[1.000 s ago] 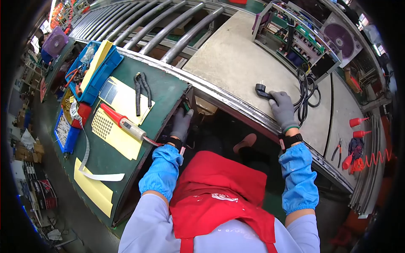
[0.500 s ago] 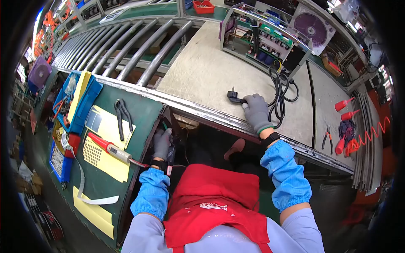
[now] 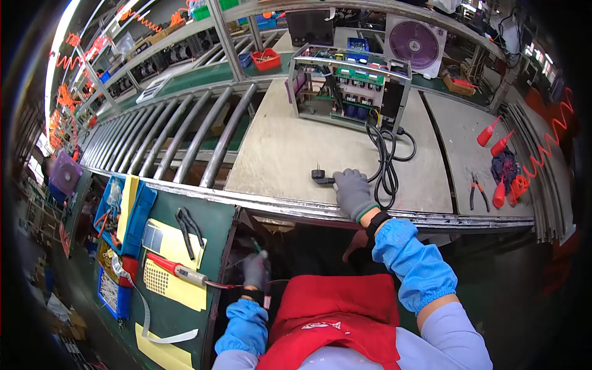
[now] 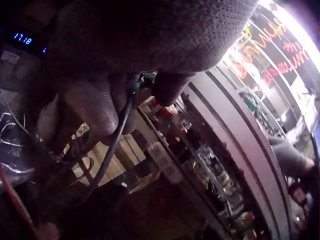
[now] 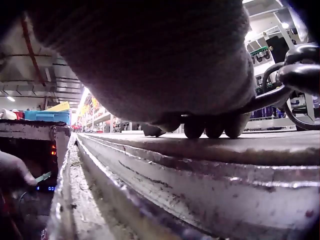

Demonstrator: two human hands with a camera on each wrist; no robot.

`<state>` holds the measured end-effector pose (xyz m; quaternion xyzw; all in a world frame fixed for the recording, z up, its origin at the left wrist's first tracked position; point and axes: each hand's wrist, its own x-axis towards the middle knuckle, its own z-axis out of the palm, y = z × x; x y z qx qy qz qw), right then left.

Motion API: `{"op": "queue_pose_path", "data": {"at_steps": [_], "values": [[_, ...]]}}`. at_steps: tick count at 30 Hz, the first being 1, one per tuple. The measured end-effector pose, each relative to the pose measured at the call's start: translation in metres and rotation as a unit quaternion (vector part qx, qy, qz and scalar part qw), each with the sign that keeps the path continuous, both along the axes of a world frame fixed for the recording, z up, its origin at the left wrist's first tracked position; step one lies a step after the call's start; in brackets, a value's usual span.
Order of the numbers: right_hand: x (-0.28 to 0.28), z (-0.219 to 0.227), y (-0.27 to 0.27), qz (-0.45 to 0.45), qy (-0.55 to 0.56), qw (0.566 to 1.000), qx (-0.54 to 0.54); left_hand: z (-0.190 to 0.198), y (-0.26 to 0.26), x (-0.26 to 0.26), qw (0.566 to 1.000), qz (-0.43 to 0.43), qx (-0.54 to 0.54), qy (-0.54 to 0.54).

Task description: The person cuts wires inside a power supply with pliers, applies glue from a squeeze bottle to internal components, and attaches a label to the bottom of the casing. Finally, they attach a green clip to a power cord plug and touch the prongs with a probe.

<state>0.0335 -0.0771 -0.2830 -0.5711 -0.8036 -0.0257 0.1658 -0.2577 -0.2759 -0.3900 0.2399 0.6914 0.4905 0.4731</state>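
My gloved right hand (image 3: 356,192) rests on the pale worktop and grips a black power cord just behind its plug (image 3: 319,177). The plug's pins point away from me. Loops of the power cord (image 3: 387,166) lie right of the hand and run to an open-framed electronic unit (image 3: 354,86). Below the worktop, beside the green bench, my gloved left hand (image 3: 255,270) pinches a green-ended lead (image 4: 145,80). A dark wire (image 4: 117,142) trails down from it in the left wrist view. What lies deeper in the recess is mostly dark.
On the green bench (image 3: 185,345) lie a red-and-white handheld tool (image 3: 185,271), black cutters (image 3: 189,232), yellow sheets and blue bins (image 3: 139,219). Metal rollers (image 3: 197,135) adjoin the worktop. Pliers (image 3: 478,192) and red bottles (image 3: 487,132) are at right.
The head view has tilted up and shifted. My left hand has come away from the bench's side toward the right, with the green-ended lead. My right hand keeps its hold on the power cord.
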Motion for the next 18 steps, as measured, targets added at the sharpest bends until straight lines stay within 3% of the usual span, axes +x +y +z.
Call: {"op": "queue_pose_path", "data": {"at_steps": [2, 3, 6, 8, 10, 13, 18], "values": [[-0.001, 0.002, 0.0, -0.007, -0.002, 1.0, -0.022, 0.017, -0.006, 0.014, 0.998, -0.047, -0.008, 0.05], [0.0, 0.001, 0.003, -0.003, 0.007, 1.0, -0.012, 0.024, -0.002, 0.014, 0.987, -0.089, 0.008, 0.137], [0.001, 0.005, 0.003, 0.016, 0.002, 1.0, 0.024, 0.072, 0.021, 0.025, 0.926, -0.177, 0.093, 0.322], [-0.003, 0.007, 0.003, 0.02, -0.009, 0.999, 0.039, 0.111, 0.047, 0.04, 0.923, -0.184, 0.137, 0.309], [-0.004, 0.008, 0.005, 0.014, -0.028, 0.999, 0.039, 0.143, 0.076, 0.055, 0.874, -0.234, 0.127, 0.407], [-0.005, 0.008, 0.004, 0.016, -0.019, 1.0, 0.018, 0.145, 0.123, 0.075, 0.793, -0.298, 0.074, 0.527], [-0.002, 0.014, 0.006, 0.011, -0.005, 1.0, 0.007, 0.15, 0.171, 0.102, 0.774, -0.32, 0.049, 0.544]]}}
